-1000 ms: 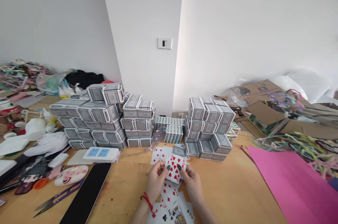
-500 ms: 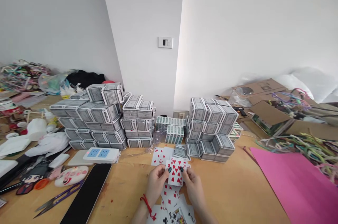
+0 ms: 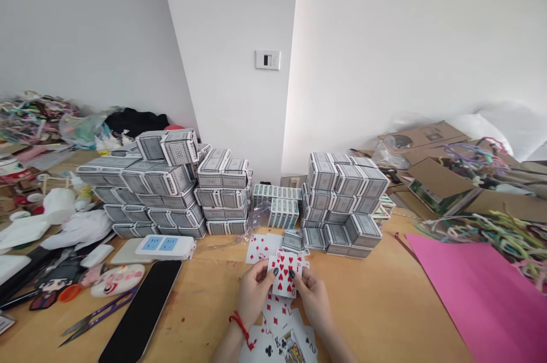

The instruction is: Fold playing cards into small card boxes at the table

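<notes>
Between my hands is a nine of hearts playing card (image 3: pixel 282 278), face up. My left hand (image 3: pixel 255 289) pinches its left side, thumb on the face. On the opposite side my right hand (image 3: pixel 313 293) grips it the same way; whether more cards lie behind it I cannot tell. Loose cards lie underneath and around: a red diamond card (image 3: pixel 257 246) beyond my left hand, a seven of diamonds (image 3: pixel 276 313) and a king of clubs (image 3: pixel 292 347) nearer me. A small face-down pile of cards (image 3: pixel 293 241) rests just past my fingers.
Tall stacks of grey card blocks (image 3: pixel 154 180) stand at the left, more card blocks (image 3: pixel 348 180) at the right. Small green-patterned blocks (image 3: pixel 284 213) sit between them. A phone (image 3: pixel 141 309), thread snips (image 3: pixel 100 314) and a power strip (image 3: pixel 166 247) lie left. Pink paper (image 3: pixel 478 289) lies right.
The view has tilted slightly, so the stacks sit a little higher in the picture. Both hands keep their hold on the nine of hearts with hardly any movement.
</notes>
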The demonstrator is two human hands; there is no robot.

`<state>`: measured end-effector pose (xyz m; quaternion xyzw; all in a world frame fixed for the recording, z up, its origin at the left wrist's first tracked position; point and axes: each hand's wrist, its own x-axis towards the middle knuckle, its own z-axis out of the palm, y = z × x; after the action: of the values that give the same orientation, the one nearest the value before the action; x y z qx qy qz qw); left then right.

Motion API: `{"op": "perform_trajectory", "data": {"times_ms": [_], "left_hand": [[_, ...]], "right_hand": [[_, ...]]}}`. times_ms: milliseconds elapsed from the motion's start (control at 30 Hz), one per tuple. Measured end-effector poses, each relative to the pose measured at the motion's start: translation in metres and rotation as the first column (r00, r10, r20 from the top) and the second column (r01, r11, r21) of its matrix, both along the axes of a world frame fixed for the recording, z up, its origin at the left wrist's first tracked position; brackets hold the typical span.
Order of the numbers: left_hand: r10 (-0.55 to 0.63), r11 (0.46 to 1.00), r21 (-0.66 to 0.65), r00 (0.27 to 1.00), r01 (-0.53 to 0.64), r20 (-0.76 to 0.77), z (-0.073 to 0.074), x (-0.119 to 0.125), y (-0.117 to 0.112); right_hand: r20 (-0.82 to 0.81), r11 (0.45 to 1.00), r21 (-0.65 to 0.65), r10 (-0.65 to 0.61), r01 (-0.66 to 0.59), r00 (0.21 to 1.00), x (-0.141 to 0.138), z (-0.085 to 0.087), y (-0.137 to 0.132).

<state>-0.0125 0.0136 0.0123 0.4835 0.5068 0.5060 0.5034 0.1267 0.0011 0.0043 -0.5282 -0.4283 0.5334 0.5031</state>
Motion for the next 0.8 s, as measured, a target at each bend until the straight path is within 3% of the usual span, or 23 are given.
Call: {"op": "perform_trajectory", "data": {"times_ms": [200, 800], "left_hand": [[0.077, 0.996, -0.049, 0.997, -0.079, -0.028, 0.0031, -0.0016, 0.0013], [0.019, 0.999, -0.034, 1.0, -0.02, -0.019, 0.0033, -0.0016, -0.0012]], "right_hand": [[0.026, 1.0, 0.0, -0.025, 0.025, 0.999, 0.0009, -0.0044, 0.0006], [0.023, 1.0, 0.029, -0.013, 0.012, 1.0, 0.0023, 0.0005, 0.0016]]}}
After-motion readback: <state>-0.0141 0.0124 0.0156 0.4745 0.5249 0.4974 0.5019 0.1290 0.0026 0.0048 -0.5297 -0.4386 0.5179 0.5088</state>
